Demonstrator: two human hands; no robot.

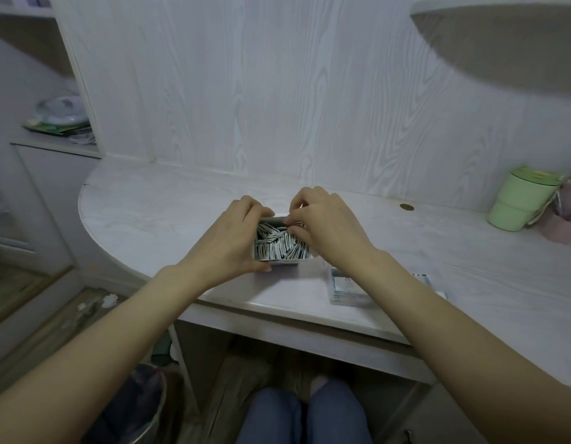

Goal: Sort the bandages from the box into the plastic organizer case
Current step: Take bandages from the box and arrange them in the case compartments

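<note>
Head view: left hand grips the small white cardboard box of packed white-wrapped bandages to steady it on the pale wood-grain surface, right hand's fingers pinching into them, clear plastic organizer case near right.

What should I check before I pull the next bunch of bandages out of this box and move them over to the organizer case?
1. Small open cardboard box steadied: ok, left hand grips its side.
2. Bandages left to take: ok, white wrapped bandages fill the box.
3. Right hand has a bunch pinched: cannot tell, fingertips are hidden in the box.
4. Clear plastic organizer case within reach: ok, beside the box under the right forearm.
5. Free compartment in the case: cannot tell, the arm covers it.
</note>
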